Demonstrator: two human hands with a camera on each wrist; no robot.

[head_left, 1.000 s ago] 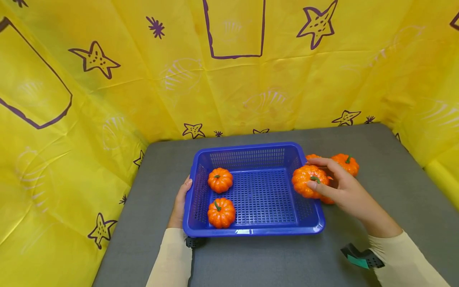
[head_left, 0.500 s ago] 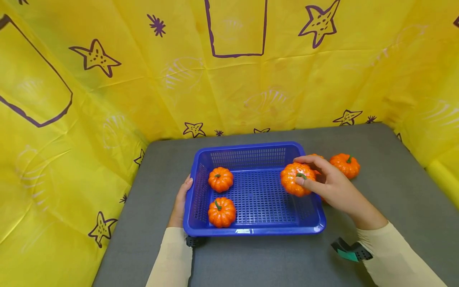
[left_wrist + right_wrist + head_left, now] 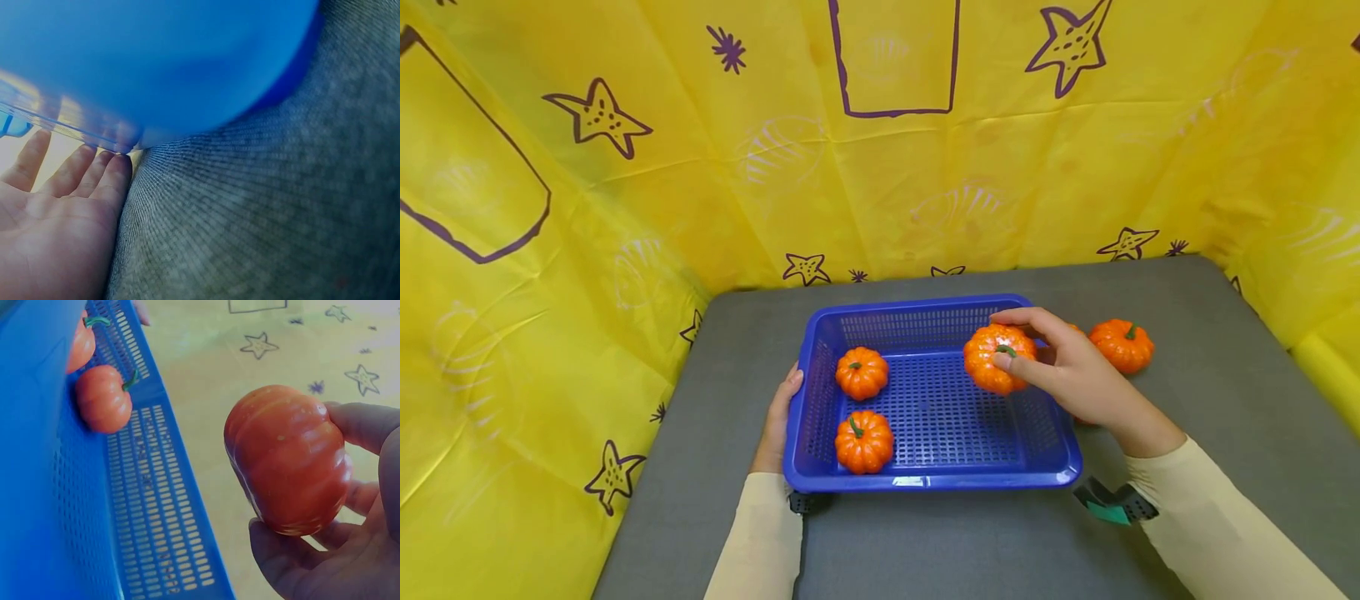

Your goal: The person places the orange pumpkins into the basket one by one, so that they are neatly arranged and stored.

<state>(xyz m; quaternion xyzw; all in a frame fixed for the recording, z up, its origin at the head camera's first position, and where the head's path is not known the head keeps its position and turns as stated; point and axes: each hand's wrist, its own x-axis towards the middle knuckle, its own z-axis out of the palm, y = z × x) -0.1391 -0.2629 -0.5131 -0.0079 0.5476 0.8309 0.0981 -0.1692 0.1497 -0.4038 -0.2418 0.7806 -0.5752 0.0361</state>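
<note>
My right hand [image 3: 1075, 371] holds a small orange pumpkin [image 3: 996, 360] with a green stem, pinched between thumb and fingers. The pumpkin hangs over the right part of a blue plastic basket [image 3: 985, 481], above its mesh floor. In the right wrist view the held pumpkin [image 3: 284, 462] shows its ribbed underside. Two more pumpkins stand along the basket's left side, one at the back [image 3: 861, 373] and another in front [image 3: 864, 442]. Against the basket's outer left wall rests my left hand [image 3: 777, 425]; in the left wrist view its nearly straight fingers [image 3: 72, 172] touch the blue plastic.
Right of the basket, an orange pumpkin [image 3: 1122, 346] stands on the grey table [image 3: 1210, 358]. Bits of other orange shapes show behind my right hand, mostly hidden. A yellow cloth [image 3: 880, 192] with starfish drawings rises behind and beside the table.
My right hand has carried the pumpkin leftward from the basket's right rim to over its inside. The left hand and the basket stay put.
</note>
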